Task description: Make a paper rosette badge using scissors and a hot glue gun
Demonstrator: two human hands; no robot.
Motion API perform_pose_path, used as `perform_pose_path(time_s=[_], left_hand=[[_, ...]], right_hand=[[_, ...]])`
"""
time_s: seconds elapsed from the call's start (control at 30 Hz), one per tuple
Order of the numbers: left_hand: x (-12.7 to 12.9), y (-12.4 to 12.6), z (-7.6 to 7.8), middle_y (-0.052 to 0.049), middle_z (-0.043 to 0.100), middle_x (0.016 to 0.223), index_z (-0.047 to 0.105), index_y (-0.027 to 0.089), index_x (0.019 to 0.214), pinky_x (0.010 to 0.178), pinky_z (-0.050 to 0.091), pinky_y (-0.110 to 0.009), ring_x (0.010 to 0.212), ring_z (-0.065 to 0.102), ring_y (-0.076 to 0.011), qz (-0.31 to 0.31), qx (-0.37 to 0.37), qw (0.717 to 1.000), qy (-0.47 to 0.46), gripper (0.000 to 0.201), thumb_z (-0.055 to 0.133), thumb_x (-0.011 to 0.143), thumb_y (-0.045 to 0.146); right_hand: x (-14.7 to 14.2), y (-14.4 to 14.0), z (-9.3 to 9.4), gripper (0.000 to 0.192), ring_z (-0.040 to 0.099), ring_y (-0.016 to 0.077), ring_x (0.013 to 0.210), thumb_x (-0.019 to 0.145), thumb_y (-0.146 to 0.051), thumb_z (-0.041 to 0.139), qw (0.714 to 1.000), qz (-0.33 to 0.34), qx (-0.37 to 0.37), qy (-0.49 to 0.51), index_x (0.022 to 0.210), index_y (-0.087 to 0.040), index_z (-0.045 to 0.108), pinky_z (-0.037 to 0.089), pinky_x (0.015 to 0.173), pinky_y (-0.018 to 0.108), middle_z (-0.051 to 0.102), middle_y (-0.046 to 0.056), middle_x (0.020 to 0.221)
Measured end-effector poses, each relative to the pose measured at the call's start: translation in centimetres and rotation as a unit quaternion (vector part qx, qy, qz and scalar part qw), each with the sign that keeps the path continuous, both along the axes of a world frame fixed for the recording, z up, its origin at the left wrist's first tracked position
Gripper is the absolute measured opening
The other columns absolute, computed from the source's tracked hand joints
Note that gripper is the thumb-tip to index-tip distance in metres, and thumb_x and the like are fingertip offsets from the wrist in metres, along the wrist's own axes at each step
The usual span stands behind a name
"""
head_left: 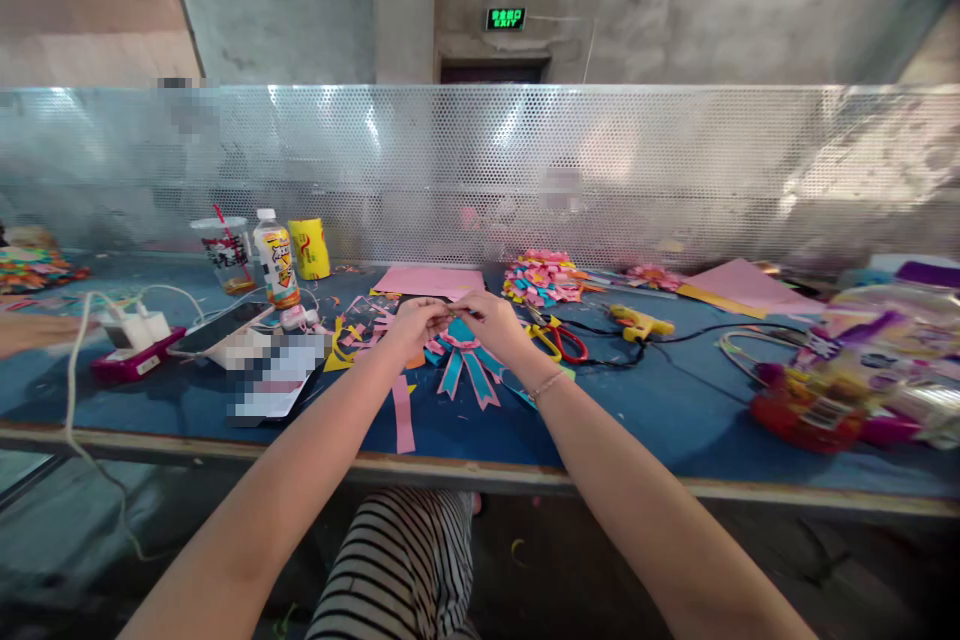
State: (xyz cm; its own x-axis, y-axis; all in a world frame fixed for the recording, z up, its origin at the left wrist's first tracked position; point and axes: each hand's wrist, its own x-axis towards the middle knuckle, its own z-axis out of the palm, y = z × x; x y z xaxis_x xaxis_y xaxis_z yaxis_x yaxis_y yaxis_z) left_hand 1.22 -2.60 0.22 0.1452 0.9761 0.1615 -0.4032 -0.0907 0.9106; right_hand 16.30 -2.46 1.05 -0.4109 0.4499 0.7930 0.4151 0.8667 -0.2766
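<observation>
My left hand (421, 325) and my right hand (491, 322) meet above the table, fingertips pinched together. Whatever lies between the fingers is too small to make out. Just below them is a blue and pink paper bow (469, 372) with notched tails spread toward me; the hands partly cover its top. Pink and yellow paper scraps (367, 330) lie beside my left hand, and a pink paper strip (403, 415) reaches toward the table edge. Close to my right hand are scissors (568, 344) with red and yellow handles.
Behind the scissors lie a yellow glue gun (640, 323) and a pile of paper bows (544, 278). Leftward are phones (281, 382), a bottle (276, 265), a cup (225, 255), and a power strip (139, 362) with cables. Another person's hand (41, 332) shows far left. Packages (817, 405) stand right.
</observation>
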Motion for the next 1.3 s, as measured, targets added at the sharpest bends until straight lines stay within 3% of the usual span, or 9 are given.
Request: perform_pose_path(time_s=[0.13, 0.43, 0.63, 0.8, 1.0, 1.13, 1.3], left_hand=[[-0.1, -0.1, 0.3, 0.0, 0.057, 0.05, 0.06, 0.011, 0.055, 0.054, 0.045, -0.017, 0.048, 0.054, -0.0065, -0.042, -0.028, 0.998, -0.039, 0.004, 0.06, 0.056, 0.007], [-0.3, 0.3, -0.2, -0.002, 0.064, 0.061, 0.063, 0.012, 0.069, 0.061, 0.047, -0.021, 0.059, 0.06, -0.0104, -0.026, -0.002, 0.997, -0.079, 0.015, 0.058, 0.056, 0.006], [0.0, 0.5, -0.2, 0.0, 0.063, 0.064, 0.063, 0.013, 0.075, 0.052, 0.039, -0.019, 0.055, 0.055, -0.0082, 0.012, 0.111, 0.994, 0.007, 0.024, 0.06, 0.052, 0.008], [0.2, 0.7, -0.3, -0.001, 0.063, 0.068, 0.062, 0.014, 0.075, 0.06, 0.043, -0.023, 0.064, 0.058, -0.0114, 0.07, 0.184, 0.977, 0.083, 0.021, 0.067, 0.055, 0.016], [0.1, 0.4, -0.2, 0.0, 0.059, 0.058, 0.061, 0.014, 0.072, 0.053, 0.039, -0.022, 0.054, 0.053, -0.0104, 0.096, 0.201, 0.965, 0.138, 0.017, 0.066, 0.061, 0.025], [0.2, 0.0, 0.0, 0.001, 0.056, 0.054, 0.06, 0.014, 0.068, 0.051, 0.037, -0.022, 0.052, 0.051, -0.0102, 0.099, 0.206, 0.961, 0.155, 0.015, 0.066, 0.061, 0.027], [0.3, -0.6, 0.3, 0.003, 0.05, 0.052, 0.058, 0.014, 0.064, 0.045, 0.03, -0.02, 0.047, 0.042, -0.0072, 0.108, 0.195, 0.957, 0.185, 0.011, 0.06, 0.063, 0.025]], right_hand=[[0.4, 0.3, 0.0, 0.02, 0.059, 0.0164, 0.081, 0.079, -0.012, 0.05, 0.999, 0.028, 0.017, -0.014, 0.085, -0.02, 0.068, 0.047, 0.076, 0.03, 0.065, 0.006, 0.081], [0.5, 0.5, 0.0, 0.026, 0.058, 0.016, 0.084, 0.079, -0.009, 0.048, 0.999, 0.019, -0.009, -0.026, 0.089, -0.021, 0.069, 0.047, 0.077, 0.03, 0.063, 0.007, 0.088], [0.1, 0.7, -0.2, 0.018, 0.058, 0.0152, 0.078, 0.077, -0.016, 0.052, 0.998, -0.026, -0.016, 0.058, 0.083, -0.021, 0.068, 0.046, 0.071, 0.028, 0.064, 0.005, 0.082], [-0.1, 1.1, -0.5, 0.013, 0.059, 0.0149, 0.071, 0.073, -0.02, 0.055, 0.983, -0.038, -0.123, 0.128, 0.078, -0.019, 0.066, 0.046, 0.066, 0.028, 0.065, 0.003, 0.076], [-0.1, 1.1, -0.5, 0.011, 0.058, 0.0138, 0.065, 0.07, -0.026, 0.056, 0.968, 0.016, -0.188, 0.162, 0.075, -0.017, 0.061, 0.045, 0.061, 0.026, 0.062, 0.002, 0.068], [0.0, 0.7, -0.3, 0.011, 0.056, 0.0124, 0.062, 0.07, -0.026, 0.058, 0.971, 0.02, -0.18, 0.159, 0.077, -0.018, 0.059, 0.044, 0.06, 0.025, 0.059, 0.0, 0.066], [-0.3, -0.3, 0.3, 0.006, 0.053, 0.0115, 0.063, 0.072, -0.02, 0.053, 0.985, -0.023, -0.136, 0.107, 0.071, -0.017, 0.058, 0.042, 0.06, 0.024, 0.057, 0.0, 0.065]])
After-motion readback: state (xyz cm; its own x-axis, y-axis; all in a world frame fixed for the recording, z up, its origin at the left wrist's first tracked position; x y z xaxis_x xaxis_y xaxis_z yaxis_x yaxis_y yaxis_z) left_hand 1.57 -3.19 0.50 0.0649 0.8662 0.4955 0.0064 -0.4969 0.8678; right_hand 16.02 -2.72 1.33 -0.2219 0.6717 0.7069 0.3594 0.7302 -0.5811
